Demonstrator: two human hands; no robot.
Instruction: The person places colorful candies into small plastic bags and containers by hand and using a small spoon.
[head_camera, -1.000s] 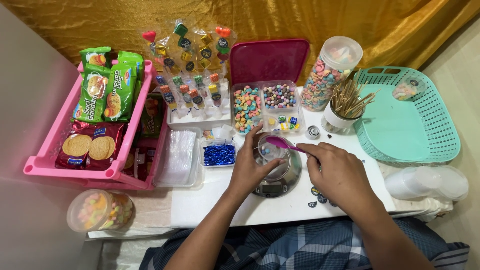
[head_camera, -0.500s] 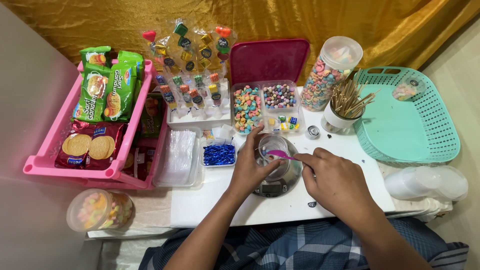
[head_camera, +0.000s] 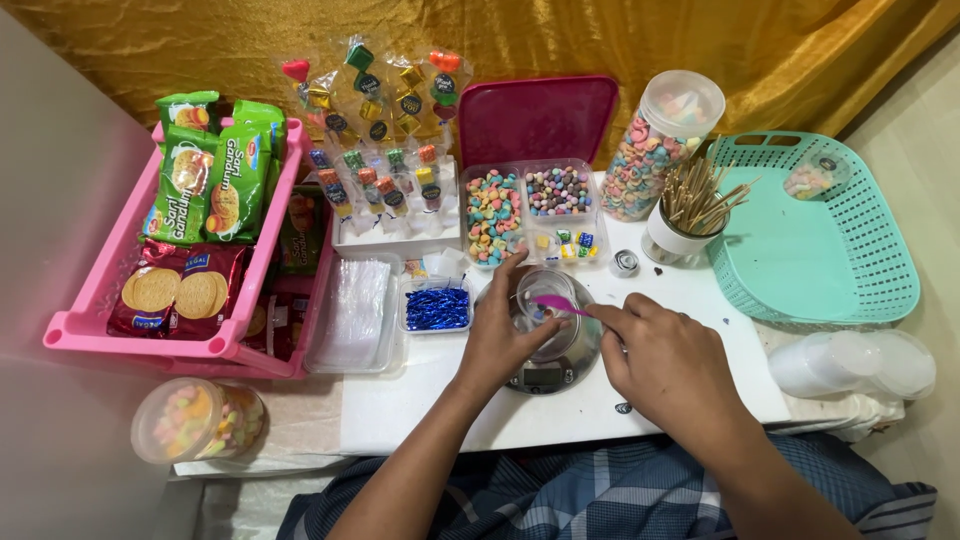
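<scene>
White table (head_camera: 420, 400), left hand (head_camera: 500, 335) steadying cup (head_camera: 545, 295) (clear), right hand (head_camera: 665, 355) holding spoon (head_camera: 553, 303)

Clear plastic cup (head_camera: 548, 300) on a shiny metal scale (head_camera: 550, 350), glossy gold cloth (head_camera: 600, 40), matt turquoise plastic basket (head_camera: 850, 270) beside

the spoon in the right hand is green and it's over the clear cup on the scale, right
Not quite: the head view shows the spoon is pink, not green. The right hand does hold it over the clear cup on the scale.
</scene>
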